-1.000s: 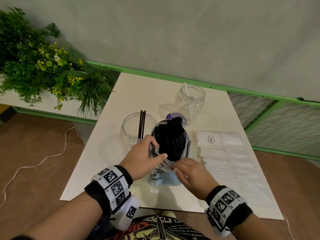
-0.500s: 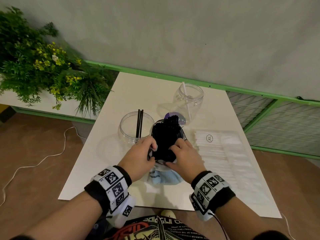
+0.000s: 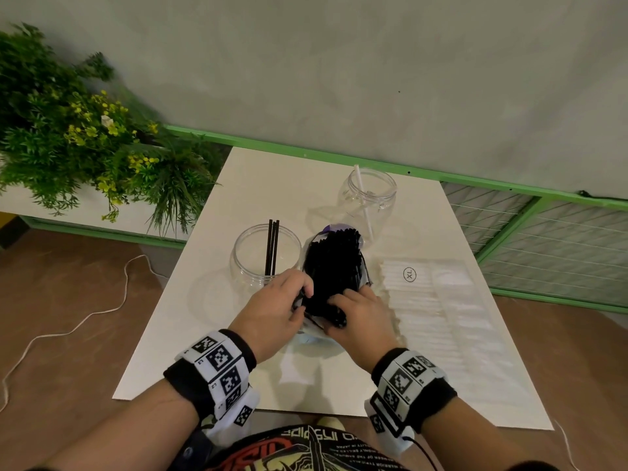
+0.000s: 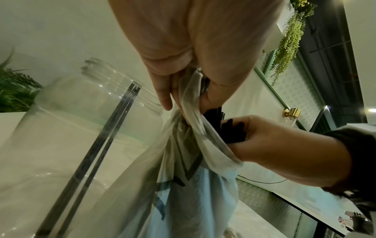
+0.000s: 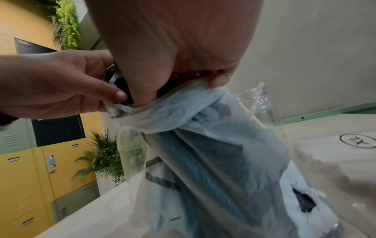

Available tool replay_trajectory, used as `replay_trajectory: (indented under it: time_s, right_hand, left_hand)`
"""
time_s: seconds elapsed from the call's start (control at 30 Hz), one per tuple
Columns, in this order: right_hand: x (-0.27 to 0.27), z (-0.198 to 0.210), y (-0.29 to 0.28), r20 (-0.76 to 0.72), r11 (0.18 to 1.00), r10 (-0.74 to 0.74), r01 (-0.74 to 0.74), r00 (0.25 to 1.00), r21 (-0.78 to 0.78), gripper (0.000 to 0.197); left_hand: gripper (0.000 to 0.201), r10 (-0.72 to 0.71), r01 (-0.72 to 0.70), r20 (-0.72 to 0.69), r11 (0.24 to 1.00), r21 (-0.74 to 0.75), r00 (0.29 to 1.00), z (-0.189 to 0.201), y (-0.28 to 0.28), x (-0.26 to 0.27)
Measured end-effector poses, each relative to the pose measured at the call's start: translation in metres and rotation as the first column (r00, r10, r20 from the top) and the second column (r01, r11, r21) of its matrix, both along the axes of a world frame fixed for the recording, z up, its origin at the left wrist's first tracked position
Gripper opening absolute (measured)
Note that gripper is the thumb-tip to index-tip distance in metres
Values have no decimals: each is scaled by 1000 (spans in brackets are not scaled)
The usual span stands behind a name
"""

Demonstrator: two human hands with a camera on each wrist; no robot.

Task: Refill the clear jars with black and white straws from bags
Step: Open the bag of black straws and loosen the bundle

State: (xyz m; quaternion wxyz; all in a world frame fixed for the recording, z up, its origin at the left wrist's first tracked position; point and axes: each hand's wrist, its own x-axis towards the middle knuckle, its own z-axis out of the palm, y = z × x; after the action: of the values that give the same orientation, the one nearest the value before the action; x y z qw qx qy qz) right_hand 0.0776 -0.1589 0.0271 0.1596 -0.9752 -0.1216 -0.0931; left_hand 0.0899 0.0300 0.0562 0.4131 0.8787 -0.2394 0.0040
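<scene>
A thick bundle of black straws (image 3: pixel 334 263) stands in a thin clear-and-blue plastic bag (image 5: pixel 213 161) at the table's middle. My left hand (image 3: pixel 302 300) pinches the bag's gathered rim (image 4: pixel 189 103) on the bundle's left side. My right hand (image 3: pixel 339 307) curls round the lower part of the black straws, where the bag is bunched under its fingers. The left clear jar (image 3: pixel 266 256) holds a few black straws (image 3: pixel 272 246). The far clear jar (image 3: pixel 368 198) holds one white straw (image 3: pixel 363 202). The bundle's base is hidden by the hands.
A flat clear bag of white straws (image 3: pixel 435 300) marked XL lies to the right of the hands. Green plants (image 3: pixel 85 141) stand left of the white table (image 3: pixel 272 178). A green rail and wire mesh (image 3: pixel 560 232) run along the right.
My right hand has moved forward from the bag's lower edge onto the black straw bundle. The left hand has shifted slightly up the bag, and the bag has slid down the bundle.
</scene>
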Motion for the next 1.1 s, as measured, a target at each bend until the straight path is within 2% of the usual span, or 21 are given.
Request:
replay_trajectory:
  time_s: [0.07, 0.23, 0.33, 0.37, 0.43, 0.5, 0.57, 0.6, 0.67, 0.77, 0.83, 0.97, 1.1]
  right_hand:
    - [0, -1, 3, -10, 1000, -14, 14, 1000, 4, 28]
    - [3, 1, -3, -28, 989, 1, 3, 1000, 149, 34]
    - [5, 13, -11, -33, 967, 0, 8, 999, 254, 19]
    - [6, 18, -13, -30, 961, -12, 20, 999, 277, 20]
    - [11, 28, -18, 29, 955, -42, 32, 999, 296, 20]
    - [15, 36, -22, 186, 950, -51, -10, 981, 312, 29]
    - [19, 39, -25, 329, 964, -7, -81, 944, 254, 51]
    - [22, 39, -27, 369, 976, 20, -98, 929, 193, 55]
    - [30, 36, -33, 399, 995, 48, -79, 916, 63, 51]
    - [37, 28, -46, 368, 998, 34, -12, 929, -63, 49]
    - [38, 22, -52, 355, 996, 63, -33, 933, -89, 49]
    - [38, 15, -56, 396, 981, 195, -171, 897, -95, 36]
    - [35, 17, -55, 345, 983, 180, -182, 921, -27, 38]
  left_hand:
    - [38, -9, 9, -1, 1000, 15, 1000, -1, 1, 1]
    - [31, 1, -2, 24, 999, 44, 1000, -3, 6, 3]
    - [30, 8, -10, 28, 998, 70, 1000, -4, 7, 2]
    - [30, 10, -12, 27, 997, 76, 1000, -5, 7, 2]
    - [30, 11, -13, 20, 997, 81, 1000, -5, 8, 1]
    - [30, 7, -8, 14, 997, 78, 1000, -5, 7, 1]
    - [30, 3, -4, 9, 998, 70, 1000, -5, 7, 1]
    - [30, 2, -3, 2, 998, 68, 1000, -5, 7, 0]
    - [31, 4, -4, -12, 998, 63, 1000, -4, 9, 0]
    - [29, 22, -21, -20, 998, 67, 1000, -3, 11, -1]
    - [30, 53, -52, -12, 995, 83, 999, -3, 13, -2]
    - [27, 102, -112, 74, 984, 140, 992, -3, 17, -2]
    - [17, 169, -173, 36, 975, 138, 985, 1, 16, -1]
